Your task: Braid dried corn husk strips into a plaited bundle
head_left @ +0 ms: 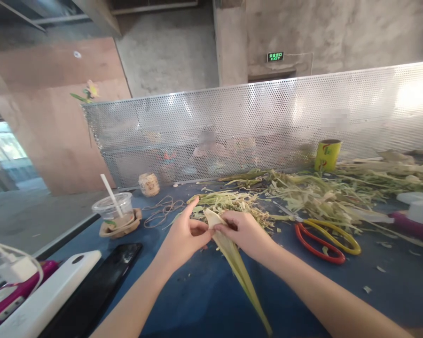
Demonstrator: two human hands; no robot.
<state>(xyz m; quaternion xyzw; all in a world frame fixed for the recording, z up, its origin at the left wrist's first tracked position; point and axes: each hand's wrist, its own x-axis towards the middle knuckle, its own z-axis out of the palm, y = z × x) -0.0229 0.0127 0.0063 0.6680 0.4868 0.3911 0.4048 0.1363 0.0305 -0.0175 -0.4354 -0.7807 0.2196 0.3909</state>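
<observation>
A long, pale green, dried-looking leaf (238, 265) runs from between my hands down toward the table's near edge, narrowing to a point at the bottom. Its wide, whitish upper end (213, 218) is folded over. My right hand (245, 230) pinches the leaf near this fold with thumb and fingers. From the other side, my left hand (183, 237) grips the leaf's edge at the thumb tip, its index finger raised and other fingers curled. Behind my fingers lies a heap of shredded leaf strips (229, 202).
Red-and-yellow-handled scissors (326, 239) lie at right, below a larger leaf pile (303, 192). At left are a lidded cup with straw (114, 209), twine (164, 209), a black phone (98, 286) and a white power bank (56, 291). A yellow roll (327, 155) stands by the perforated metal screen (232, 126).
</observation>
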